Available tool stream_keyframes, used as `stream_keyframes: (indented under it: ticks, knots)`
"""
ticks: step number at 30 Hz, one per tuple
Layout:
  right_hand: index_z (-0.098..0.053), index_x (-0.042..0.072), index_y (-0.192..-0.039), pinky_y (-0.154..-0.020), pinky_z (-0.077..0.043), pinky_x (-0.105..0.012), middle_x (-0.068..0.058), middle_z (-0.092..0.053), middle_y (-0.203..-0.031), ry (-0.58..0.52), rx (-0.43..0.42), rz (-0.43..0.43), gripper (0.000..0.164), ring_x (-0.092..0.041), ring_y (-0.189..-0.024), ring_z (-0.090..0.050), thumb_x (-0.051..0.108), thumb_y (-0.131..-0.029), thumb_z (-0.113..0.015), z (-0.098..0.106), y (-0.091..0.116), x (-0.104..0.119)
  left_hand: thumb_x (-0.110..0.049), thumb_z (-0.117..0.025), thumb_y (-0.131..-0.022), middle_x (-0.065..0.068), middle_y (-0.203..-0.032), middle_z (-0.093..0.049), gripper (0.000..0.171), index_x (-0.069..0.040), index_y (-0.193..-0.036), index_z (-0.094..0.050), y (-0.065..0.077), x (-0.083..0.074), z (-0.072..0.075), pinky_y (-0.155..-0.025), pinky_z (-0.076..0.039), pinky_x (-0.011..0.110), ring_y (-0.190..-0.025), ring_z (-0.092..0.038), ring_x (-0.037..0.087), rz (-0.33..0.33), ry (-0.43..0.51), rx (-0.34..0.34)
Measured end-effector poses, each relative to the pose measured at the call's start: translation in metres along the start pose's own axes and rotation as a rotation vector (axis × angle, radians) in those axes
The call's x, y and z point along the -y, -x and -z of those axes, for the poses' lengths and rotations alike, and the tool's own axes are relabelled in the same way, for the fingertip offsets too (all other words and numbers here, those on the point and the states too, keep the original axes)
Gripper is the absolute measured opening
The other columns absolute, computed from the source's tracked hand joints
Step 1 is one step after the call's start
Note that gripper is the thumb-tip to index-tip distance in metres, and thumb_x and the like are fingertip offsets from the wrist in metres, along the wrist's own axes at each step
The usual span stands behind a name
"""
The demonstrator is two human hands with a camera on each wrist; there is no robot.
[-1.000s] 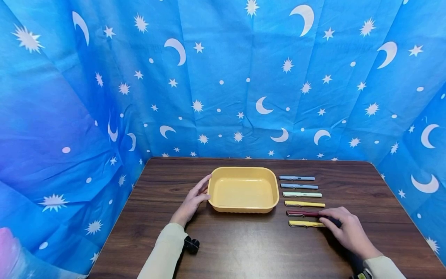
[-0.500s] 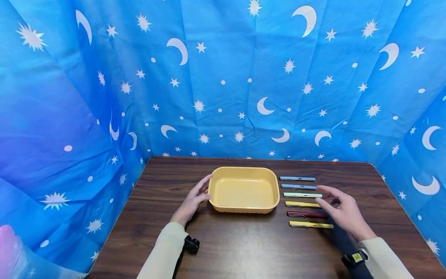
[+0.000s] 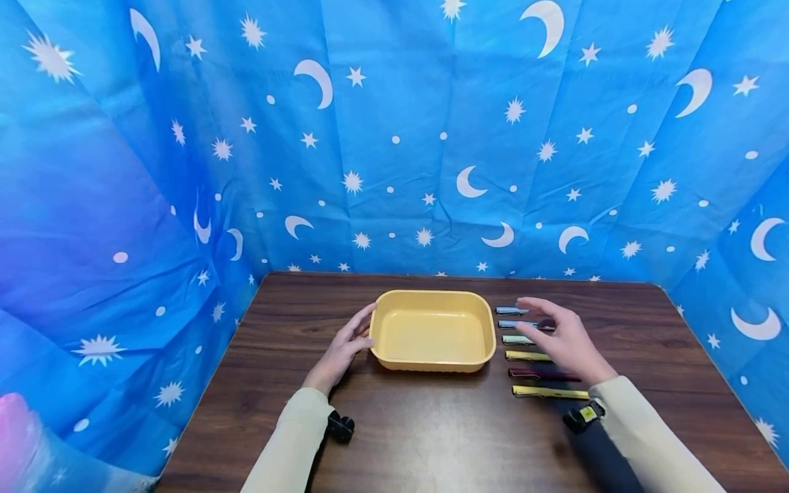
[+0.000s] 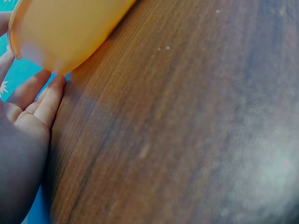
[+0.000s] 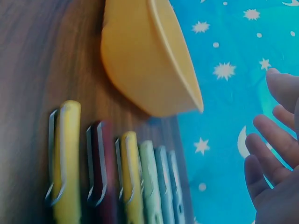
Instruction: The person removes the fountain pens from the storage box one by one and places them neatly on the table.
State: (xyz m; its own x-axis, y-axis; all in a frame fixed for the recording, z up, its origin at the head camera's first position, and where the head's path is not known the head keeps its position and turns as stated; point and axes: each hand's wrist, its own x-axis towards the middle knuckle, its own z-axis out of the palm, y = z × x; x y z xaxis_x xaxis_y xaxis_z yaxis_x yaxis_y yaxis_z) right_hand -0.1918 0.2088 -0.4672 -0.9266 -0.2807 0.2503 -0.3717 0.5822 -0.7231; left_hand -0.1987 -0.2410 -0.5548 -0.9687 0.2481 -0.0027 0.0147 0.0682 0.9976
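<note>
My left hand [image 3: 339, 352] rests against the left end of a yellow tray [image 3: 433, 366], fingertips touching its outer wall, as the left wrist view also shows. To the tray's right lies a column of capped pens with metal clips. From front to back they are a yellow pen [image 3: 548, 392], a dark red pen [image 3: 542, 374], another yellow pen [image 3: 527, 356], a pale green pen [image 3: 516, 339] and two blue-grey pens [image 3: 508, 324]. Over the back pens hovers my right hand [image 3: 564, 339], fingers spread and holding nothing; it hides their right parts in the head view.
The dark wooden table [image 3: 431, 438] ends at the back against a blue cloth [image 3: 394, 205] printed with moons and stars, which also hangs at both sides. Black wrist straps [image 3: 584, 415] sit on both sleeves.
My right hand has left the right end of the dark red pen and moved back and to the left, over the farther pens. The pens, tray and left hand stay in place.
</note>
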Motion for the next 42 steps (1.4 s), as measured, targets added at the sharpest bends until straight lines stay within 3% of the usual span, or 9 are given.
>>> stream_keyframes:
  ticks: [3,12,19,23,32,38,42]
  knots:
    - [-0.061,0.014,-0.145,-0.098,-0.056,-0.059,-0.013,-0.066,-0.141,-0.048,0.021,0.011,0.050,-0.037,-0.126,-0.063,0.033,-0.100,-0.073,-0.006,-0.013,0.008,-0.013,-0.064,-0.100,0.000,-0.172,-0.030,0.071,-0.030,-0.164,-0.038,0.000,-0.002,0.000,-0.124,-0.031,0.048,-0.156,-0.033,0.024,-0.001,0.003,-0.004]
    - [-0.064,0.010,-0.142,-0.105,-0.052,-0.058,-0.012,-0.067,-0.140,-0.135,0.105,0.028,0.047,-0.035,-0.128,-0.064,0.024,-0.099,-0.075,-0.030,-0.046,0.034,-0.011,-0.063,-0.100,0.003,-0.173,-0.026,0.073,-0.027,-0.165,-0.035,0.000,-0.003,-0.001,-0.125,-0.027,0.046,-0.158,-0.028,0.025,-0.009,0.004,0.009]
    - [-0.065,0.012,-0.141,-0.107,-0.051,-0.056,-0.009,-0.066,-0.142,-0.186,0.182,0.034,0.045,-0.033,-0.129,-0.063,0.027,-0.100,-0.074,-0.054,-0.063,0.046,-0.010,-0.063,-0.099,0.004,-0.173,-0.028,0.074,-0.025,-0.165,-0.035,0.001,-0.002,0.000,-0.114,-0.038,0.020,-0.157,-0.029,0.025,-0.025,0.005,0.014]
    - [-0.065,0.009,-0.142,-0.107,-0.051,-0.055,-0.012,-0.067,-0.140,-0.191,0.255,0.051,0.045,-0.032,-0.126,-0.065,0.023,-0.100,-0.073,-0.070,-0.071,0.051,-0.008,-0.063,-0.099,0.007,-0.172,-0.028,0.074,-0.024,-0.166,-0.035,0.001,-0.001,0.000,-0.110,-0.040,0.016,-0.157,-0.030,0.027,-0.032,0.011,0.015]
    - [-0.060,-0.005,-0.142,-0.102,-0.055,-0.054,-0.021,-0.071,-0.131,-0.155,0.477,0.197,0.048,-0.035,-0.115,-0.071,0.010,-0.098,-0.072,-0.100,-0.079,0.055,-0.011,-0.064,-0.098,0.003,-0.173,-0.028,0.074,-0.026,-0.165,-0.036,0.002,-0.002,-0.002,-0.116,-0.037,0.021,-0.158,-0.029,0.025,-0.017,0.009,0.004]
    - [-0.067,0.001,-0.137,-0.099,-0.058,-0.045,-0.016,-0.074,-0.126,-0.125,0.615,0.147,0.042,-0.028,-0.111,-0.074,0.011,-0.097,-0.074,-0.110,-0.079,0.049,-0.007,-0.062,-0.098,0.004,-0.173,-0.028,0.074,-0.025,-0.165,-0.036,0.001,-0.002,-0.002,-0.124,-0.029,0.040,-0.158,-0.028,0.025,-0.016,0.004,-0.004]
    - [-0.069,0.002,-0.135,-0.099,-0.058,-0.042,-0.014,-0.075,-0.124,-0.145,0.687,0.123,0.039,-0.029,-0.114,-0.073,0.007,-0.096,-0.075,-0.114,-0.077,0.044,-0.006,-0.061,-0.098,0.004,-0.173,-0.028,0.074,-0.025,-0.165,-0.037,0.000,-0.002,-0.002,-0.125,-0.026,0.047,-0.158,-0.028,0.026,-0.019,0.000,-0.006]
